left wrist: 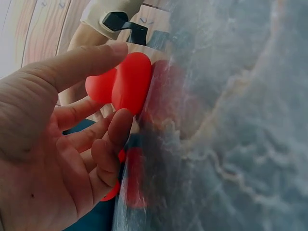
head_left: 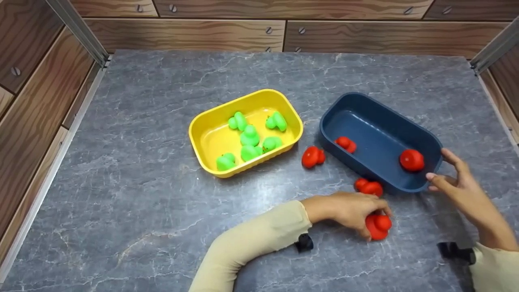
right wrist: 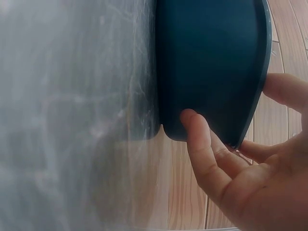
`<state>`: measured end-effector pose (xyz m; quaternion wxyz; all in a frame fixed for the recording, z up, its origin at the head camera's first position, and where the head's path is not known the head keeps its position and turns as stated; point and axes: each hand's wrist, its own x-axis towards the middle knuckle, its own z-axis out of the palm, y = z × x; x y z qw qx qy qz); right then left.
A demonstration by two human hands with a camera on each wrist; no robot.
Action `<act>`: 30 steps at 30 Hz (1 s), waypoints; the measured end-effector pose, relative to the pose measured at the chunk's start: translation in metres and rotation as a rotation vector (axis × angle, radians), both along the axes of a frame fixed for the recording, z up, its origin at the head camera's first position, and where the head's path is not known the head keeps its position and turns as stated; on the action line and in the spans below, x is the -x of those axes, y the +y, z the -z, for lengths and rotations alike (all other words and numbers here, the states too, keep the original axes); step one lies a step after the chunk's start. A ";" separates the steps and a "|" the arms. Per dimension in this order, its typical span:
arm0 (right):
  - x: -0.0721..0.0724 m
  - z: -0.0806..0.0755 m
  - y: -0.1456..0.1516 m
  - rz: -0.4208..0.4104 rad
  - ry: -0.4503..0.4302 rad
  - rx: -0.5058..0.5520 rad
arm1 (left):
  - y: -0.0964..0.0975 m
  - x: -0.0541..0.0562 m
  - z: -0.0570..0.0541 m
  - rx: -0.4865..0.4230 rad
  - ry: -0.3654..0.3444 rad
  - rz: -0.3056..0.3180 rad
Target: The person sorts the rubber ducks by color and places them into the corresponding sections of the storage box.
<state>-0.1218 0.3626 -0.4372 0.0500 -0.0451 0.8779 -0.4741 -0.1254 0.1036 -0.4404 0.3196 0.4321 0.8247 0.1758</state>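
Note:
A red rubber duck (head_left: 377, 228) stands on the tabletop at the front, and my left hand (head_left: 352, 211) grips it. In the left wrist view the thumb and fingers lie on either side of the duck (left wrist: 126, 82). Just behind that hand is another red duck (head_left: 369, 187), next to the dark blue bin (head_left: 377, 129). My right hand (head_left: 466, 186) holds this bin at its near right end, with its thumb and fingers spread round the corner. The right wrist view shows the fingertips against the bin's wall (right wrist: 211, 62). Two red ducks (head_left: 412, 160) lie inside.
Left of the blue bin stands a yellow bin (head_left: 206, 156) with several green ducks (head_left: 249, 136) in it. A red duck (head_left: 311, 157) lies between the two bins. Wood-patterned panels (head_left: 182, 34) border the grey marbled tabletop (head_left: 134, 194) at the back and sides.

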 end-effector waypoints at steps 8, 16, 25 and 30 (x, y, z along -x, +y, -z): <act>0.000 -0.001 0.000 -0.007 -0.004 0.031 | 0.000 0.002 0.002 0.004 0.040 0.006; 0.000 0.000 0.001 -0.006 -0.016 0.016 | -0.001 0.000 0.002 -0.004 0.031 -0.003; 0.001 0.000 -0.001 0.005 -0.008 -0.005 | -0.009 -0.002 -0.002 -0.109 -0.067 0.001; 0.001 0.000 0.000 0.005 -0.011 -0.004 | -0.012 -0.004 -0.008 -0.229 -0.152 -0.015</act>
